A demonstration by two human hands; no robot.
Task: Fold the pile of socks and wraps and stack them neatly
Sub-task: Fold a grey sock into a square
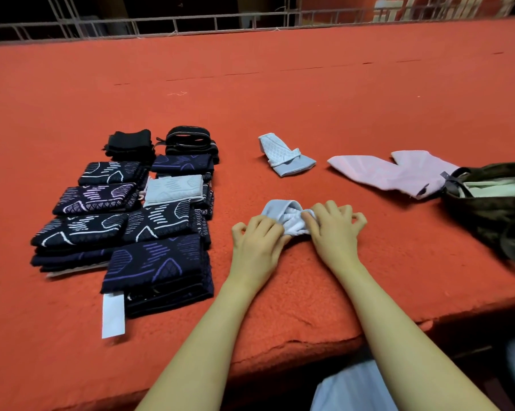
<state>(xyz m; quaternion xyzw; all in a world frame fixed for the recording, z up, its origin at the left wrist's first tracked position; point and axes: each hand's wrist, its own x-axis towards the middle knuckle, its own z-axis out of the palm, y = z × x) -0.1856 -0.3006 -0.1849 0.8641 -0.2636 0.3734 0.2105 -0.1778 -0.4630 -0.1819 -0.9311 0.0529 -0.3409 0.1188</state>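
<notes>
A: What's in the camouflage bag (493, 203)?

B: Pale cloth shows at its mouth; the frame's edge cuts the bag off.

A: And the hands?

B: Both are left of the bag, on the red table (280, 93). The left hand (256, 244) and right hand (333, 229) pinch a light blue sock (283, 215) bunched between them; their fingers hide its near edge.

No readable text, number or brand shows; the white rectangular fabric tag (113, 315) left of both hands looks blank.
</notes>
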